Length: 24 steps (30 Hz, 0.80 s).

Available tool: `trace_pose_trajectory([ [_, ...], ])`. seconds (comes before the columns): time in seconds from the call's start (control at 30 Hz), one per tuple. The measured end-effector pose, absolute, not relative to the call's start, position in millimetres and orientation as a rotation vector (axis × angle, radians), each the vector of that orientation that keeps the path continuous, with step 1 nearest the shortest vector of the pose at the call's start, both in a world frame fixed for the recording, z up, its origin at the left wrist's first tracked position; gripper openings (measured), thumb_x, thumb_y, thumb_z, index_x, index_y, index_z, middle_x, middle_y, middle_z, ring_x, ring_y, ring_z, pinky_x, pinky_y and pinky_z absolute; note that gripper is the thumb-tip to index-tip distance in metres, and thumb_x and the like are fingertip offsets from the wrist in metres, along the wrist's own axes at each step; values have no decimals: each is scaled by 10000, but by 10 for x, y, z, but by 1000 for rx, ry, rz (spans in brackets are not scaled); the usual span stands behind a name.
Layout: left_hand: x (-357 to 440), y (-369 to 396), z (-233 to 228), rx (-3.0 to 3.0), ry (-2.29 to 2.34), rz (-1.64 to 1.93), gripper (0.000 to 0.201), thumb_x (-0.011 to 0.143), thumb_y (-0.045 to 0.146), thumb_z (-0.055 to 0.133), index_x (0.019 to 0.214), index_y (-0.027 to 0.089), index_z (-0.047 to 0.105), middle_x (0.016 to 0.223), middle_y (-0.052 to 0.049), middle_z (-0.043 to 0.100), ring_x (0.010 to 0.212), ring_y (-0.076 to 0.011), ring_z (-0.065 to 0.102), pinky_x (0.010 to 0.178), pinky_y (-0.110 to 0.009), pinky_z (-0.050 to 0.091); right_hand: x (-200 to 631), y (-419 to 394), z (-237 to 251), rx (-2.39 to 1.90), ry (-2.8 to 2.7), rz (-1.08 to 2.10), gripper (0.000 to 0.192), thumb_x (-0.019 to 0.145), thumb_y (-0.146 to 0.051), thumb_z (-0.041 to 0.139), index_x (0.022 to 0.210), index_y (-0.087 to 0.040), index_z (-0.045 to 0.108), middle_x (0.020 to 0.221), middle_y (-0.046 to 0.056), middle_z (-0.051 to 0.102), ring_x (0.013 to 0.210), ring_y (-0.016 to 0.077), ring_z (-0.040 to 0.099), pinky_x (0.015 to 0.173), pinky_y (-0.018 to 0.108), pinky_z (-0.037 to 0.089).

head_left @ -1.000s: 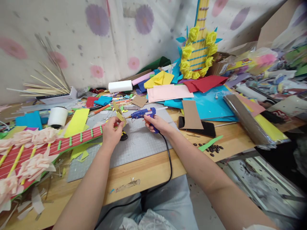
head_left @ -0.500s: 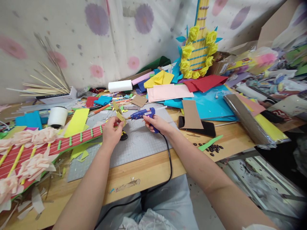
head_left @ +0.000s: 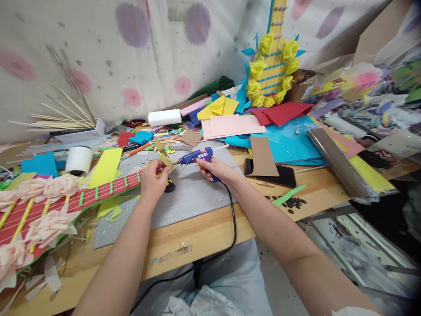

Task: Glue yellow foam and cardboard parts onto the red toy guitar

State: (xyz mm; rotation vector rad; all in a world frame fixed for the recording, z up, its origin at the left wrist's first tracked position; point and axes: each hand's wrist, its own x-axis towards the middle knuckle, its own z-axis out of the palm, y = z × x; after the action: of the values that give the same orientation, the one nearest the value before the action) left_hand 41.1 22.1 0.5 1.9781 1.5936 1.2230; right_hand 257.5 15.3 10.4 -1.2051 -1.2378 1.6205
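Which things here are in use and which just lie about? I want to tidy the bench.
In use:
left hand
gold card piece
right hand
blue glue gun
red paper guitar
cutting mat

Lying about:
phone
white roll
skewers
pink sheets

Red "24" on white packet [head_left: 383, 156]

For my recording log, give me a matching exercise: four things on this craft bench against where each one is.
1 glue gun
2 gold paper piece
3 phone
4 white roll

a lying flat under a brown card
b in the right hand
c left of the grey mat, past the red paper guitar
d in the left hand

Pairs: 1-b, 2-d, 3-a, 4-c
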Motion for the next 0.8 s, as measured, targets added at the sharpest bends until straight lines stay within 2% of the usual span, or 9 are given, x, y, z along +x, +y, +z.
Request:
trace_pose_trajectory([
  [0.4, 410, 231, -7, 1974, 1580, 1240, 149, 761, 338, 539, 778, 190, 537, 799, -28, 619, 745, -165, 576, 687, -285, 438, 2580, 167, 100, -1235, -1267, 1607, 376, 757, -487, 608, 645, -169, 440, 499, -51, 447, 358, 28, 347, 323, 169, 267],
  [0.57, 416, 224, 3, 1970, 1606, 1212, 161, 762, 349, 534, 778, 188, 538, 799, -30, 620, 732, -164, 574, 640, -273, 425, 2568, 162, 101, -1235, -1279, 1599, 372, 758, -479, 609, 645, -173, 431, 496, -56, 444, 357, 29, 347, 327, 168, 278],
  [0.8, 420, 214, 22, 1985, 1618, 1213, 142, 754, 328, 534, 773, 188, 537, 787, -26, 617, 706, -157, 563, 626, -271, 415, 2702, 170, 125, -1211, -1404, 1513, 436, 735, -564, 581, 596, -166, 470, 456, -46, 422, 373, 45, 353, 349, 178, 278],
])
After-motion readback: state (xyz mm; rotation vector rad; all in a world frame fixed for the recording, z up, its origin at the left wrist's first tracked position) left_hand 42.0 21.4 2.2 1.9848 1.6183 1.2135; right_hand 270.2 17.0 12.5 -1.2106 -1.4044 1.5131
